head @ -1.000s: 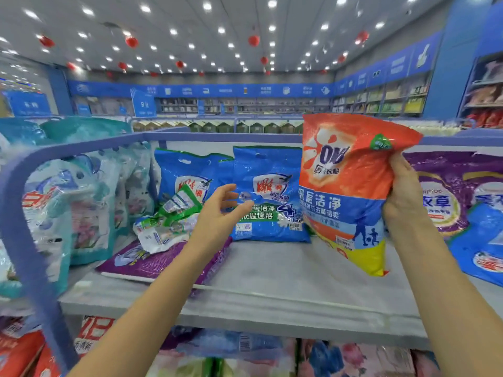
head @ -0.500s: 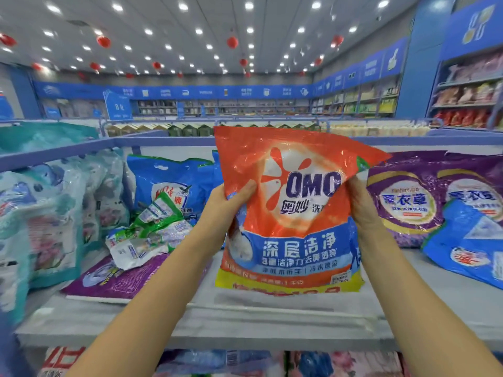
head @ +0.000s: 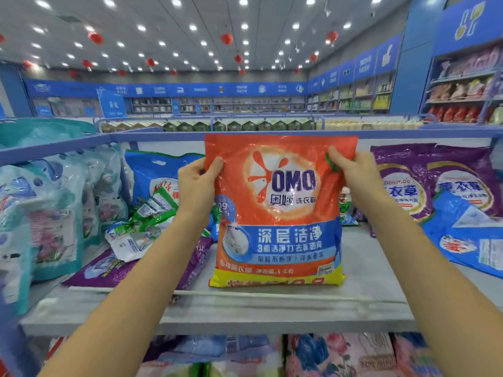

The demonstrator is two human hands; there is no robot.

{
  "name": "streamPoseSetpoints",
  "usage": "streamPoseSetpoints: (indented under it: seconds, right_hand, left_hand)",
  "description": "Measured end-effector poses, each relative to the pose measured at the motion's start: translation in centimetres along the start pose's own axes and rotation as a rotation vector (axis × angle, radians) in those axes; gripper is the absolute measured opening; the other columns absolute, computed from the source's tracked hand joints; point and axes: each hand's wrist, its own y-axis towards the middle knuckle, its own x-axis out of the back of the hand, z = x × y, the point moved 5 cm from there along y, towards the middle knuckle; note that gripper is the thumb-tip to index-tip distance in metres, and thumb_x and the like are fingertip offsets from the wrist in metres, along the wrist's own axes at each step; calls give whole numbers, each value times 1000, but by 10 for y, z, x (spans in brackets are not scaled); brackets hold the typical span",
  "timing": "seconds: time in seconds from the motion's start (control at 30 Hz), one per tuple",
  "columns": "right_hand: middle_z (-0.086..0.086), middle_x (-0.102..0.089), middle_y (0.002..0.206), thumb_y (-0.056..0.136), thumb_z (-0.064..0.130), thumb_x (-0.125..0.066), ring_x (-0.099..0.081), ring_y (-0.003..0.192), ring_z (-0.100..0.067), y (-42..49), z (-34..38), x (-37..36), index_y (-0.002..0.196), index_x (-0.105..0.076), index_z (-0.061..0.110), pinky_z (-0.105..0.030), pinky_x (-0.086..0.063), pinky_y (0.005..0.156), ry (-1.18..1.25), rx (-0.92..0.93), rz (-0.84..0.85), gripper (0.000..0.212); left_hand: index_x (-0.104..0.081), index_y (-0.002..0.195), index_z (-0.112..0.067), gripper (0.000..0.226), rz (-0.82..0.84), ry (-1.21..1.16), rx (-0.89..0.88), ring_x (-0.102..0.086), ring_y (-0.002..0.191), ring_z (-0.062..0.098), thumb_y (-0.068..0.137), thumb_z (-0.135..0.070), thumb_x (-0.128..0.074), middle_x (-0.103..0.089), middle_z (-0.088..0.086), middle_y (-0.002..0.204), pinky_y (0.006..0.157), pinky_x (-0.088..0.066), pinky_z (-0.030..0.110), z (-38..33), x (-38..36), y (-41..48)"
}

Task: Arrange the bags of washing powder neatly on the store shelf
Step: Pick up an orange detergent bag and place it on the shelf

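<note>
**Bag upright, hands on top**

You pinch the orange bag (head: 277, 208) by its top corners, left hand (head: 197, 186) and right hand (head: 351, 172). It stands straight below them (long side up), bottom seeming to touch the shelf (head: 245, 314) front.

A grey panelled ceiling (head: 190, 12) carries round white spotlights (head: 141, 28) and hanging red lanterns (head: 226, 38). A blue sign band (head: 206, 89) tops stocked wall shelves (head: 217, 104), with a blue pillar (head: 408, 63) at right.
</note>
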Motion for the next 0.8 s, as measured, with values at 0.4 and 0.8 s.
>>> streamPoseSetpoints:
  seconds: [0.4, 0.8]
  right_hand:
    - [4, -67, 54, 95, 37, -43, -63, 48, -10, 2, 6, -17, 77, -63, 13, -27, -53, 49, -116, 22, 224, 36]
    - [0, -67, 106, 79, 65, -51, -62, 98, -15, 25, -26, -14, 112, -56, 20, -41, -46, 93, -121, -157, 360, 56]
  left_hand:
    - [-52, 88, -22, 20, 233, 58, 335, -58, 86, 12, 93, -40, -44, -63, -12, 84, 76, -46, 22, 48, 18, -8]
    - [-54, 96, -28, 48, 669, 376, 502, -65, 74, -9, 70, 7, -73, -70, -16, 89, 76, -53, 14, 95, 19, -47]
